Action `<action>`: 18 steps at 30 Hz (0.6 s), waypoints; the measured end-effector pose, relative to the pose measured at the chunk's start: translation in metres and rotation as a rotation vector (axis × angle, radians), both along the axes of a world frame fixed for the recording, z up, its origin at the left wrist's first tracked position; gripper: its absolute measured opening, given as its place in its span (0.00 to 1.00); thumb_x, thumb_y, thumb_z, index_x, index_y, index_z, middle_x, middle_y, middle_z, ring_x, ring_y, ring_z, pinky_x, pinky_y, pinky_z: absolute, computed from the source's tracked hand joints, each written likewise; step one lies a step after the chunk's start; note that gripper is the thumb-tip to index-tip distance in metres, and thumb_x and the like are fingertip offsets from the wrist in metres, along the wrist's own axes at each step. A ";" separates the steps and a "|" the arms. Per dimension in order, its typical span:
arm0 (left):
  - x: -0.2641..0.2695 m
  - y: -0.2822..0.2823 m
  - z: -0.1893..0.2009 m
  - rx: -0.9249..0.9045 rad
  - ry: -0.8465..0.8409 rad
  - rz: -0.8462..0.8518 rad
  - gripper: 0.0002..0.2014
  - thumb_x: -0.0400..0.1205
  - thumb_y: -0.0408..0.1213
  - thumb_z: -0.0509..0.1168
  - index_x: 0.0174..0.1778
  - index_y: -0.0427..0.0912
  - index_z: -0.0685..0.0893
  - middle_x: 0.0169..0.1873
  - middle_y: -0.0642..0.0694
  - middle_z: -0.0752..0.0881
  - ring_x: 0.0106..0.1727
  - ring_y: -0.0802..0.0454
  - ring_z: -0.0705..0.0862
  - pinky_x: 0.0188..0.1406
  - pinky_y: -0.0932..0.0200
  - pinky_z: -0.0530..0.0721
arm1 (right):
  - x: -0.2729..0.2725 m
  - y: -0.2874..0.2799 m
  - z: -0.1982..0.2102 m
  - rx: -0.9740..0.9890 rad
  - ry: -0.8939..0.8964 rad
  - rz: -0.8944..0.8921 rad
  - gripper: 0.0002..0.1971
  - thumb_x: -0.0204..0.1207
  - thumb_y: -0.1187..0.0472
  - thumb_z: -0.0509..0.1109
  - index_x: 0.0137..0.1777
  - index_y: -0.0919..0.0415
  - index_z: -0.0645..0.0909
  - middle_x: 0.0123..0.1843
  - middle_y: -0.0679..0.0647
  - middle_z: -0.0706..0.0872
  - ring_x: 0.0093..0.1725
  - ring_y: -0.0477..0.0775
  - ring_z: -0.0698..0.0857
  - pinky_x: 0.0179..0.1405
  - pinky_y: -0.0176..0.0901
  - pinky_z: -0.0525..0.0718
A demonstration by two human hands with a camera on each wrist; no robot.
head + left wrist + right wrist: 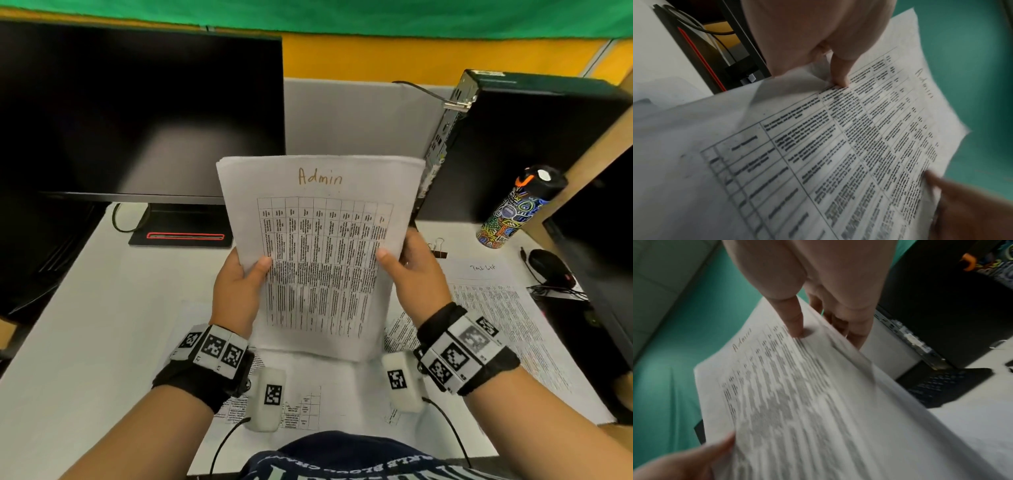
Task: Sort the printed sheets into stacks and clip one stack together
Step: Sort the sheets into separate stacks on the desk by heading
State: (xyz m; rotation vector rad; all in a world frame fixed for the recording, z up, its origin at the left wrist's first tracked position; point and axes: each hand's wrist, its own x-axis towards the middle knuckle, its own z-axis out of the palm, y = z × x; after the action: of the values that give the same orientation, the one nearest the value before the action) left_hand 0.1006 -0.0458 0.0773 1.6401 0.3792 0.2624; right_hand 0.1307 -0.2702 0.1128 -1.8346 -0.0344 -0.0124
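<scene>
Stack of printed sheets (322, 246), topmost headed "Admin" in handwriting above a printed table, is held upright over the white desk (85, 325), its lower edge resting on or just above other paper lying there; which cannot be told. The stack is gripped at both side edges. The left hand (236, 291) is closed on the left edge, thumb (262, 265) pressed on the front face, remaining fingers hidden behind the paper. The right hand (416, 277) is closed on the right edge, thumb (385, 256) on the front; in the right wrist view its fingers (857, 331) are seen curled behind the sheets. In the left wrist view the left thumb (840, 73) is seen pressed at the margin of the table, with the opposite hand blurred at the lower right corner.

More printed sheets are spread flat on the desk: one sheet (493, 308) with a handwritten heading to the right, others (301, 407) below the wrists. A black binder clip (438, 248) lies on the desk just beyond the right hand, apart from the held stack. A dark monitor (137, 109) stands at the left, a black computer tower (534, 144) at the right, a patterned bottle (513, 209) beside it, and a mouse (548, 267) near the desk's right edge.
</scene>
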 end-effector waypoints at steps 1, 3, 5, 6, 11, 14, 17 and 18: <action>-0.002 0.000 0.002 0.005 -0.002 -0.013 0.16 0.83 0.36 0.63 0.67 0.49 0.79 0.58 0.53 0.87 0.61 0.54 0.85 0.66 0.46 0.81 | -0.004 -0.003 -0.007 -0.042 0.052 0.034 0.18 0.80 0.61 0.65 0.68 0.50 0.72 0.57 0.37 0.82 0.57 0.35 0.81 0.54 0.32 0.79; -0.007 -0.003 0.005 0.001 0.000 -0.029 0.17 0.82 0.36 0.63 0.68 0.48 0.78 0.59 0.52 0.88 0.61 0.54 0.85 0.65 0.47 0.81 | -0.014 -0.010 -0.019 -0.108 0.147 0.099 0.17 0.81 0.59 0.62 0.69 0.49 0.71 0.57 0.36 0.81 0.60 0.42 0.81 0.60 0.39 0.78; -0.011 -0.007 0.006 -0.029 0.012 -0.042 0.17 0.82 0.34 0.63 0.68 0.47 0.78 0.58 0.52 0.88 0.58 0.55 0.86 0.61 0.51 0.83 | -0.022 -0.014 -0.029 -0.122 0.211 0.137 0.18 0.83 0.60 0.60 0.72 0.48 0.69 0.59 0.35 0.80 0.63 0.41 0.78 0.64 0.40 0.74; -0.012 -0.010 0.006 -0.038 0.023 -0.056 0.17 0.83 0.34 0.63 0.68 0.47 0.78 0.57 0.52 0.88 0.56 0.57 0.87 0.57 0.56 0.84 | -0.025 -0.017 -0.033 -0.113 0.235 0.147 0.19 0.83 0.60 0.59 0.73 0.47 0.68 0.59 0.34 0.79 0.62 0.39 0.77 0.63 0.39 0.73; -0.020 -0.023 0.003 -0.059 0.128 -0.112 0.16 0.83 0.37 0.62 0.67 0.50 0.76 0.55 0.54 0.88 0.52 0.58 0.88 0.51 0.56 0.86 | -0.027 -0.032 -0.042 -0.062 0.300 0.082 0.17 0.81 0.67 0.63 0.61 0.42 0.75 0.56 0.37 0.85 0.58 0.42 0.83 0.61 0.43 0.79; -0.021 -0.030 0.001 -0.020 0.226 -0.181 0.14 0.83 0.40 0.61 0.66 0.54 0.78 0.54 0.55 0.88 0.54 0.55 0.87 0.53 0.51 0.86 | -0.025 -0.049 -0.043 -0.088 0.348 -0.010 0.14 0.78 0.68 0.67 0.51 0.44 0.81 0.52 0.45 0.89 0.55 0.50 0.87 0.63 0.51 0.82; -0.023 -0.035 -0.002 0.061 0.296 -0.295 0.09 0.85 0.39 0.59 0.57 0.53 0.81 0.50 0.50 0.89 0.50 0.51 0.87 0.53 0.48 0.86 | -0.020 -0.073 -0.045 -0.130 0.423 -0.051 0.10 0.79 0.67 0.66 0.52 0.51 0.83 0.52 0.50 0.90 0.55 0.54 0.87 0.64 0.56 0.82; -0.026 -0.035 -0.004 0.095 0.327 -0.365 0.08 0.85 0.39 0.59 0.55 0.52 0.82 0.47 0.48 0.89 0.47 0.50 0.87 0.49 0.51 0.85 | -0.017 -0.084 -0.048 -0.167 0.453 -0.055 0.10 0.79 0.66 0.65 0.55 0.53 0.82 0.54 0.52 0.89 0.56 0.55 0.86 0.64 0.57 0.81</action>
State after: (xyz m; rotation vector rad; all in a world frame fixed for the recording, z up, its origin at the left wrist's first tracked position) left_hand 0.0747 -0.0810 0.0731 1.8143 0.3072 -0.2691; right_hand 0.1137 -0.3544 0.0647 -1.9658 0.3414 0.3761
